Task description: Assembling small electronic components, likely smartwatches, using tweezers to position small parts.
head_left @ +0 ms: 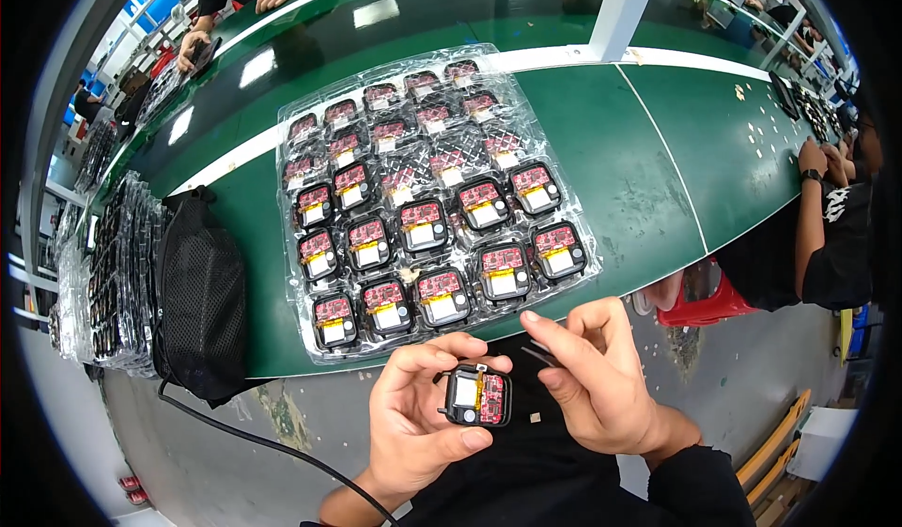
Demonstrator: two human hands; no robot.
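My left hand (409,419) grips a small black square watch case (479,397) by its edges, above my lap and in front of the table. Inside it a red circuit board, a white battery and a strip of yellow tape show. Close on its right, my right hand (606,386) pinches thin dark tweezers (538,352), their tips apart from the case. Beyond both hands lies a clear plastic tray (587,262) with several rows of similar watch cases (442,297). Clear patterned plastic covers the farther rows. A small beige scrap (410,275) rests among the near cases.
The green table (648,189) carries the tray. At left stand a black mesh bag (199,292) and a stack of filled plastic trays (113,273); a black cable (272,442) runs down toward me. A white post (625,10) rises behind. Other people work at far left and right.
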